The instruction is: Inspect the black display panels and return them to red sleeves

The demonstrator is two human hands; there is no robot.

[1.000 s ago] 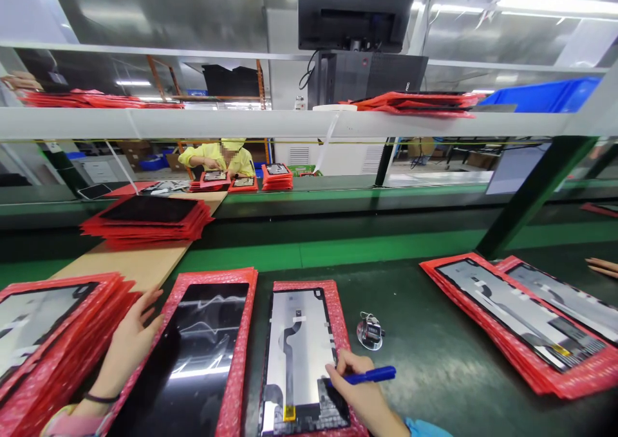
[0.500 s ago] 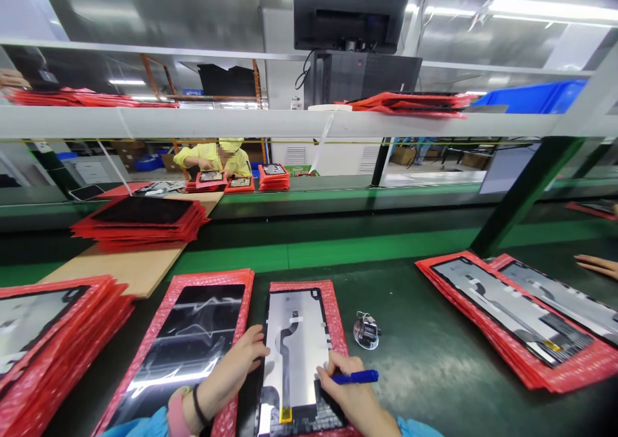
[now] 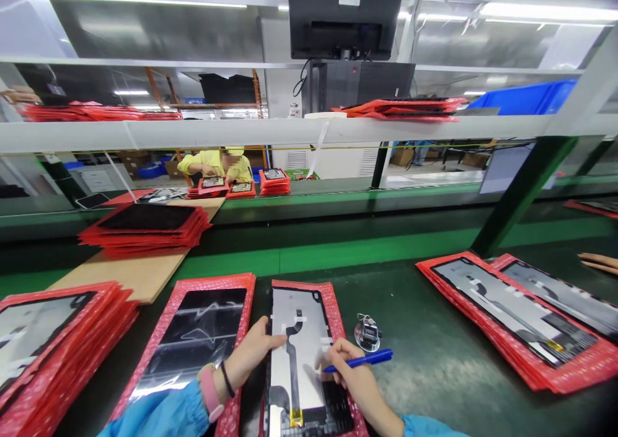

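In front of me a tablet display panel (image 3: pixel 309 308), its pale back up with a dark flex cable and yellow tape, lies on a red bubble bag (image 3: pixel 337 311). My left hand (image 3: pixel 255 353) is at the panel's left edge, thumb over the top and fingers along the side, gripping it. In my right hand (image 3: pixel 351 367) is a blue pen (image 3: pixel 369 359), its tip low over the panel's right part; whether it touches I cannot tell. Left of this, a glossy black panel (image 3: pixel 203 324) lies on another red bag. A metal tally counter (image 3: pixel 367 333) sits to the right.
Stacks of panels in red bags stand at the left (image 3: pixel 72 347), on a wooden board (image 3: pixel 140 282), and at the right (image 3: pixel 521 334). A green post (image 3: pixel 526 192) rises behind the right stack. Another person's hand (image 3: pixel 599 263) shows at the right edge. A person in yellow (image 3: pixel 236 167) works across the bench.
My left hand has moved from resting lightly by the panel to gripping its left edge, thumb on top. The pen has tilted, its back end now higher and farther right. The view has shifted slightly.
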